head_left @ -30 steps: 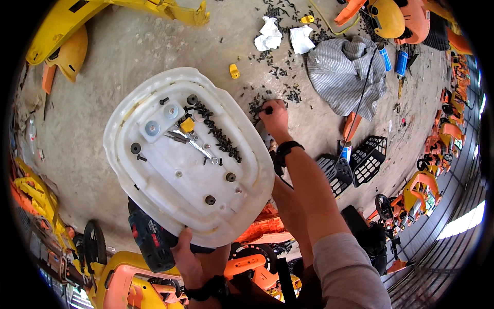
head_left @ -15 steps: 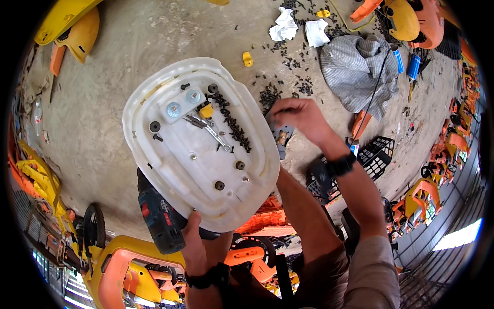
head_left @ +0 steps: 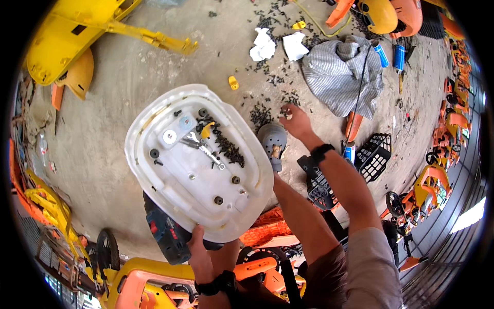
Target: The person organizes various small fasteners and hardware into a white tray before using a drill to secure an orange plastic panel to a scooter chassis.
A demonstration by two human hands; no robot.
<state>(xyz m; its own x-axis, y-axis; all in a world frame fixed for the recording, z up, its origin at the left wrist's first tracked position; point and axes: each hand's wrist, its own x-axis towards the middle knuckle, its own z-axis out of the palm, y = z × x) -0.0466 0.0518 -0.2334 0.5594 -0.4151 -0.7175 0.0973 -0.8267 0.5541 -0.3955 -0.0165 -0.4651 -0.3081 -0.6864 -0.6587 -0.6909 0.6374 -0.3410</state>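
Note:
My left hand (head_left: 203, 252) grips the near rim of a large white plastic shell (head_left: 154, 190) and holds it hollow side up. Inside the shell lie a heap of black screws (head_left: 227, 148), a small metal spanner (head_left: 201, 147) and a yellow clip (head_left: 206, 131). My right hand (head_left: 297, 121) is stretched out to the right of the shell, fingers bent down onto black screws scattered on the concrete floor (head_left: 262, 114). Whether those fingers hold anything is hidden. A grey clog (head_left: 272, 140) on my foot sits just below that hand.
A blue and black cordless drill (head_left: 165, 236) lies under the shell's near edge. A grey striped cloth (head_left: 340, 74), blue canisters (head_left: 381, 54) and black mesh baskets (head_left: 375, 150) lie to the right. Yellow plastic body parts (head_left: 72, 36) lie top left, orange parts (head_left: 267, 234) by my legs.
My right hand has left the shell's right edge and reached out farther right to the screws on the floor. My left hand still holds the shell.

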